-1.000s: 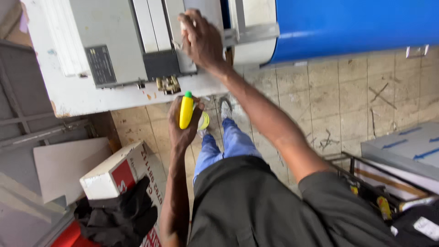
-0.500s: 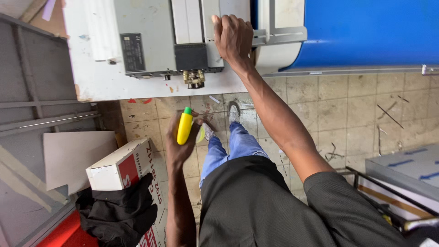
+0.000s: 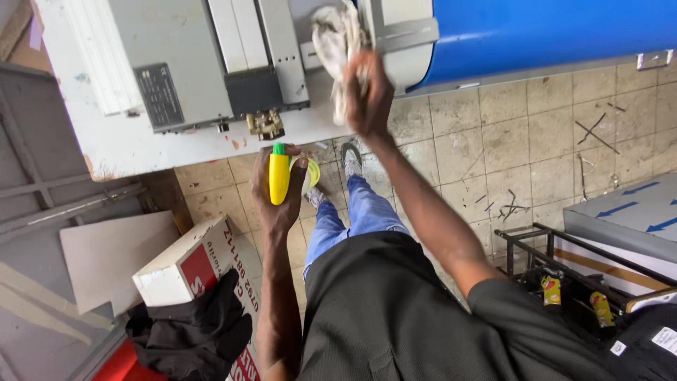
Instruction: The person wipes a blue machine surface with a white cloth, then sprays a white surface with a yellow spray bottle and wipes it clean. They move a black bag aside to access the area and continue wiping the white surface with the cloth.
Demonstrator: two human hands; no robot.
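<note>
My left hand [image 3: 276,189] grips a yellow squeeze bottle with a green cap [image 3: 279,173], held upright just below the edge of a white bench. My right hand [image 3: 367,95] is raised and closed on a dirty white rag [image 3: 337,42], which hangs against the grey machine [image 3: 204,63] mounted on that bench. A brass fitting [image 3: 264,125] sticks out under the machine, just above the bottle. My blue jeans and grey shoes show below on the tiled floor.
A large blue cylinder [image 3: 550,32] lies at the top right. A white and red cardboard box [image 3: 187,268] and a black cloth bundle [image 3: 190,331] sit at the lower left beside a pale board [image 3: 106,257]. A black metal rack [image 3: 557,268] holding small yellow items stands at the right.
My right hand has come off the machine's top and now holds the rag up in front of it. The left hand with the bottle stays in about the same spot.
</note>
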